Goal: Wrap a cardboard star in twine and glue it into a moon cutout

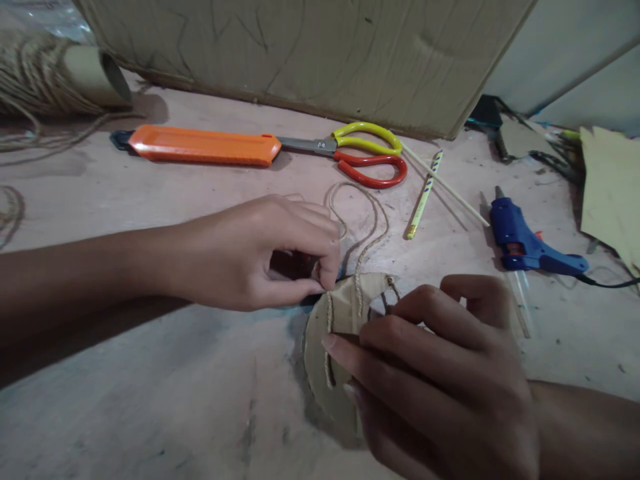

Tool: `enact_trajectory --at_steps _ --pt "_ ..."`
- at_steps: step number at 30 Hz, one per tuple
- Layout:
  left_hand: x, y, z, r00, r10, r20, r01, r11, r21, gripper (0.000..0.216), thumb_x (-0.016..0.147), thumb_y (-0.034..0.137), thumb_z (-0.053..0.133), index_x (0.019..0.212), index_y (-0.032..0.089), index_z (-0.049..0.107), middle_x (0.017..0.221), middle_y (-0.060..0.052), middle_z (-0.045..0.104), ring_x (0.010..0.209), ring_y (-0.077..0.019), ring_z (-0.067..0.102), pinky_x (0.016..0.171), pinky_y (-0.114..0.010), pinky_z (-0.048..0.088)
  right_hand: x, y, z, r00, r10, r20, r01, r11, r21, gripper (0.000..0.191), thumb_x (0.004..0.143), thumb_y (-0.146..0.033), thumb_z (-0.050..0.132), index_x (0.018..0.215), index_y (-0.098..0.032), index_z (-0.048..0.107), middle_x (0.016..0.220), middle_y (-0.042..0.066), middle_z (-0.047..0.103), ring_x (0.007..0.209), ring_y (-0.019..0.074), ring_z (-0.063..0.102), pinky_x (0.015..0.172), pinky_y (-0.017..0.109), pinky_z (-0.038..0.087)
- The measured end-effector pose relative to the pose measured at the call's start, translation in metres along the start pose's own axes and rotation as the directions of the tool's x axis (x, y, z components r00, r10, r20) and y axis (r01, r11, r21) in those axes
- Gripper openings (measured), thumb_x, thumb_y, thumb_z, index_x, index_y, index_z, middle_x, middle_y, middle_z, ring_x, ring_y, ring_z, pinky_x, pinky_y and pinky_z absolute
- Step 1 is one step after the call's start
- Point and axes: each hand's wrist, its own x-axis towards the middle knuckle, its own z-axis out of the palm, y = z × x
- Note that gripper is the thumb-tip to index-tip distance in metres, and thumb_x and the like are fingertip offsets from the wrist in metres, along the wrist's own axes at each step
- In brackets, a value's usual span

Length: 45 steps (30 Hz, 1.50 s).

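Observation:
A round piece of cardboard point(317, 333) lies on the table with short lengths of twine point(329, 360) across its face. My left hand point(285, 253) pinches thumb and forefinger at the disc's upper left edge, where the twine meets it; the fingertips partly hide what they grip. A loose loop of twine point(383, 230) runs from the disc out over the table and back towards these fingers. My right hand point(440, 373) is curled over the disc's right side, one fingertip pressing beside the twine strip. It hides much of the disc.
Beyond my hands lie an orange cutter point(205, 145), scissors point(370, 157) with yellow and red handles, a pencil point(425, 197) and a thin stick point(450, 189). A blue glue gun point(530, 240) rests at right. A twine roll point(45, 77) and a large cardboard sheet point(300, 53) are behind.

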Motion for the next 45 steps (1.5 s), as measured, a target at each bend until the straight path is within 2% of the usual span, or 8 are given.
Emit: enact_trajectory --at_steps 8,12,19,23,29,34,39,45 --pt "0.001 0.001 -0.004 1.000 0.005 0.018 -0.005 1.000 0.006 0.017 0.111 0.016 0.070 0.104 0.028 0.080 0.088 0.001 0.077 0.084 -0.0193 0.070 0.081 -0.035 0.056 -0.001 0.006 0.011 0.995 -0.039 -0.096 0.042 0.999 0.030 0.027 0.103 -0.013 0.066 0.114 -0.023 0.088 0.085 -0.007 0.082 0.074 0.0191 0.066 0.076 0.055 0.034" --pt "0.001 0.001 -0.003 1.000 0.005 0.011 -0.005 1.000 0.002 0.016 0.110 0.012 0.073 0.105 0.026 0.080 0.090 0.002 0.077 0.086 -0.0172 0.069 0.085 -0.032 0.054 -0.003 0.000 0.016 0.990 -0.033 -0.137 0.037 0.999 0.031 0.024 0.106 -0.014 0.064 0.098 -0.024 0.084 0.082 -0.006 0.080 0.070 0.0175 0.059 0.077 0.054 0.033" --pt "-0.001 0.002 0.001 0.999 -0.033 0.006 0.033 0.999 -0.015 0.021 0.115 0.009 0.069 0.103 0.023 0.080 0.090 0.002 0.073 0.088 -0.0162 0.065 0.090 -0.031 0.050 -0.001 -0.007 0.004 1.000 0.001 -0.028 0.000 1.000 0.021 0.032 0.116 -0.016 0.060 0.109 -0.024 0.090 0.085 -0.006 0.080 0.079 0.0178 0.063 0.084 0.051 0.034" --pt "-0.002 0.002 0.001 0.999 -0.035 0.010 0.035 0.999 -0.021 0.022 0.115 0.008 0.069 0.103 0.022 0.080 0.091 0.003 0.073 0.088 -0.0153 0.063 0.091 -0.030 0.049 -0.002 -0.001 0.008 0.995 -0.070 -0.068 0.071 0.997 0.012 0.037 0.117 -0.014 0.058 0.098 -0.024 0.088 0.085 -0.007 0.082 0.076 0.0162 0.060 0.081 0.052 0.031" --pt "-0.003 0.001 0.003 1.000 -0.026 -0.002 0.026 1.000 -0.013 0.024 0.116 0.006 0.067 0.103 0.020 0.081 0.091 0.003 0.072 0.089 -0.0142 0.061 0.092 -0.029 0.048 -0.007 -0.011 0.009 1.000 0.022 -0.001 -0.022 1.000 0.018 0.042 0.118 -0.010 0.058 0.088 -0.025 0.083 0.084 -0.009 0.079 0.080 0.0146 0.063 0.087 0.049 0.037" --pt "-0.002 0.002 0.001 1.000 -0.025 0.005 0.025 1.000 -0.001 0.023 0.115 0.006 0.067 0.102 0.019 0.080 0.091 0.003 0.073 0.089 -0.0139 0.062 0.093 -0.029 0.050 -0.013 -0.021 0.005 0.993 0.122 -0.001 -0.122 0.993 0.004 0.030 0.120 -0.015 0.065 0.115 -0.028 0.091 0.087 -0.009 0.082 0.080 0.0151 0.067 0.091 0.050 0.044" --pt "0.001 0.004 -0.001 0.999 -0.030 0.017 0.029 1.000 0.008 0.024 0.115 0.006 0.067 0.102 0.020 0.081 0.092 0.002 0.075 0.090 -0.0145 0.065 0.092 -0.029 0.051 -0.018 -0.011 0.003 0.997 -0.057 0.055 0.062 0.993 -0.102 0.009 0.112 -0.037 0.081 0.114 -0.035 0.090 0.087 -0.001 0.078 0.089 0.0237 0.071 0.085 0.049 0.051" --pt "0.000 0.005 -0.001 1.000 -0.026 0.015 0.026 1.000 0.017 0.023 0.115 0.005 0.067 0.103 0.019 0.081 0.093 0.003 0.075 0.092 -0.0136 0.066 0.095 -0.028 0.051 -0.025 -0.003 0.010 0.992 -0.096 0.082 0.105 0.988 -0.110 0.015 0.112 -0.048 0.081 0.108 -0.035 0.088 0.086 0.001 0.076 0.095 0.0273 0.074 0.086 0.050 0.057"
